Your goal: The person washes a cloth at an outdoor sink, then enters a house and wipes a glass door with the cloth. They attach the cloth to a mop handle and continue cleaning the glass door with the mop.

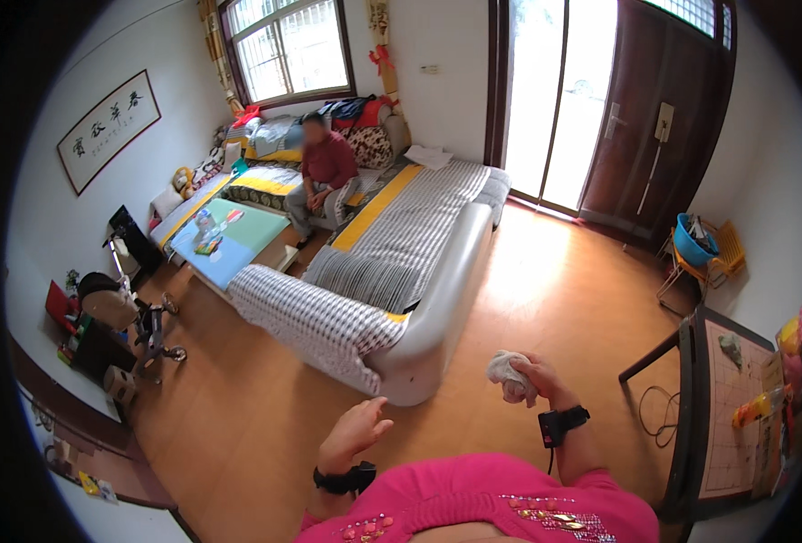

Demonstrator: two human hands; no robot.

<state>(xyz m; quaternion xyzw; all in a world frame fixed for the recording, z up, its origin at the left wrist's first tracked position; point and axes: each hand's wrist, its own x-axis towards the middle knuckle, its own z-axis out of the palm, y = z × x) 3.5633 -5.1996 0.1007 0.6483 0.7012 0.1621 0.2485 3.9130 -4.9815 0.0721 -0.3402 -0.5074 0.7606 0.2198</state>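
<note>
A crumpled whitish cloth (507,375) is gripped in my right hand (545,379), held out over the wooden-look floor (503,434). My left hand (357,429) holds nothing; its thumb stands apart from the loosely bent fingers. It is nearest to the rounded end of the silver-grey sofa (411,373), though whether it touches is not plain. Over the sofa's near arm hangs a black-and-white checked cover (313,302) with a scalloped edge. Dark bands with small devices circle both my wrists, and a cable hangs from the right one.
A person (330,163) sits on the far sofa section behind a coffee table (228,237) with a bottle on it. A stroller (122,305) stands left. To the right are a dark-framed table (720,434), a floor cable (659,414), a blue basin (694,244) on a folding chair, and an open doorway (557,102).
</note>
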